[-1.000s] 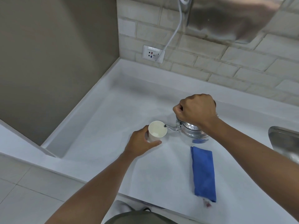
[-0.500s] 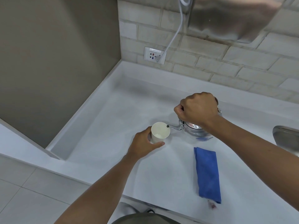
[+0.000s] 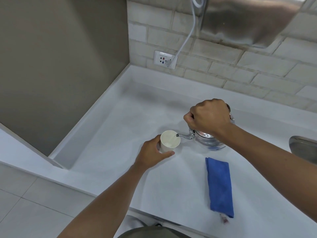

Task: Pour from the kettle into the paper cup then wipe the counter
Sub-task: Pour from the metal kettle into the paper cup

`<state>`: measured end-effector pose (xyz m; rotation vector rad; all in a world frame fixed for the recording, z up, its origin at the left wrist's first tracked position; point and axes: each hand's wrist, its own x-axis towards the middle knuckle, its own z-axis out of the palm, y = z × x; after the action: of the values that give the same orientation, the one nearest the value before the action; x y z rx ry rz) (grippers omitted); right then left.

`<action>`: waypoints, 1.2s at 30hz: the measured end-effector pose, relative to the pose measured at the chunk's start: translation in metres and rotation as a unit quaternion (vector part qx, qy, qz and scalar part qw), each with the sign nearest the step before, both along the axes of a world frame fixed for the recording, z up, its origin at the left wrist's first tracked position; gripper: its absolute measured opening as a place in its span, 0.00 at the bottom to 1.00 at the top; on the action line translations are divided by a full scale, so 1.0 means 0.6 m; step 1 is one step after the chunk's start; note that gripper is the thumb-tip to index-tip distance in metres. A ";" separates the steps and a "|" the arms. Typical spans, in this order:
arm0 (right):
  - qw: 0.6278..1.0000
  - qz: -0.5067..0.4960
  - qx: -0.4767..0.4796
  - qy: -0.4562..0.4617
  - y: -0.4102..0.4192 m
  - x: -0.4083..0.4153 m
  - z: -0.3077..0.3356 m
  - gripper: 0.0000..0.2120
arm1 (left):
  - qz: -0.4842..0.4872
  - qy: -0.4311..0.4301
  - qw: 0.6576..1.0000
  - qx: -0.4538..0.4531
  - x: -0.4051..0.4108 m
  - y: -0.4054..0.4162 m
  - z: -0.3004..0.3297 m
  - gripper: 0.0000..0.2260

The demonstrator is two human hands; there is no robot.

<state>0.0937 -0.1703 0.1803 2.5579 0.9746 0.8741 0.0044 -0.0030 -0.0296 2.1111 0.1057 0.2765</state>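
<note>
Leftward – kettle (image 3: 208, 140) spout, over paper cup (image 3: 169, 141) rim

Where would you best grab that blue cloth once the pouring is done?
Probably at the far short end of the blue cloth, coming straight down from above. It lies flat and folded lengthwise on the counter, so fingers can pinch the layers there. That end lies nearest the right hand, now on the kettle.
</note>
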 end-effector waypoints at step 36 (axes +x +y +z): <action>0.999 -0.007 -0.011 0.044 0.004 0.008 -0.004 0.15 | 0.008 0.024 1.000 0.018 0.000 -0.001 -0.002 0.32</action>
<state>0.0987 -0.1679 0.1782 2.5991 0.9854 0.7493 0.0046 -0.0034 -0.0311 2.1541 0.1465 0.2391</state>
